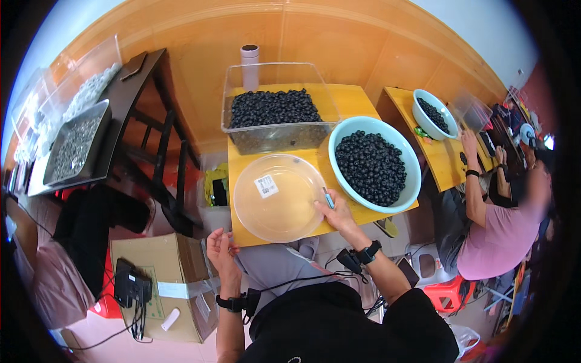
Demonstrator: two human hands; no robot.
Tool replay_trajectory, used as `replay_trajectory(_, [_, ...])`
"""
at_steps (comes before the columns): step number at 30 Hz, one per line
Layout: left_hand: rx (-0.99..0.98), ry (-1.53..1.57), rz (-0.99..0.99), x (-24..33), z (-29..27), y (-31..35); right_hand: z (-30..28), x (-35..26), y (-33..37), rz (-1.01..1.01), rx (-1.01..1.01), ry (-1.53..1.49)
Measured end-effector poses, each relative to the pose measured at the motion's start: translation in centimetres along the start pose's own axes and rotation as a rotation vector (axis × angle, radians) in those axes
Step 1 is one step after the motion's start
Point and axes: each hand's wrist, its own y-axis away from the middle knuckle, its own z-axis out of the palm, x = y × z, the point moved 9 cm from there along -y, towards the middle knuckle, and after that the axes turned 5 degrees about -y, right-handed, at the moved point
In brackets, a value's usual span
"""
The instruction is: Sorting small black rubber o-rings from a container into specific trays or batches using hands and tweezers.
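My right hand (338, 215) is closed around a small, slim blue-handled tool (329, 198), over the right edge of a round clear plastic dish (257, 215) with a white label. The tool's working end is too small to make out. Just off the dish's lower left rim, my left hand (223, 249) is raised with its fingers curled and thumb drawn in. Anything pinched there is too small to name. Beyond the dish stands a clear rectangular bin (275, 142) of small round black pieces. To its right, a light-blue basin (414, 181) holds more of them.
Behind the bin stands a pink bottle (250, 69). At left, a dark table (136, 75) carries a black tray (104, 115) of small shiny pieces; a cardboard box (142, 248) sits below. At right, a person in pink (499, 245) works at another yellow table (433, 157) with a blue basin (419, 115).
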Motion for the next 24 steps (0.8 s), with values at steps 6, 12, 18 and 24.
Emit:
replay_trajectory(6, [-0.08,-0.08,0.057,2.1,1.5,-0.5,-3.0,-3.5,4.8,-0.195,0.09,0.405])
replay_trajectory(12, [-0.542,-0.38,0.212,15.3,11.9,8.0,-5.1,-4.8,7.7,-0.002,-0.145,0.27])
replay_trajectory(18, [-1.231,-0.443,1.161,26.9,19.2,22.4,-5.0,-5.3,8.8,0.137,-0.326,-0.209])
replay_trajectory(24, [-0.887,-0.443,1.352,28.6,19.2,24.5,-5.6,-5.3,9.8,0.273,-0.355,-0.277])
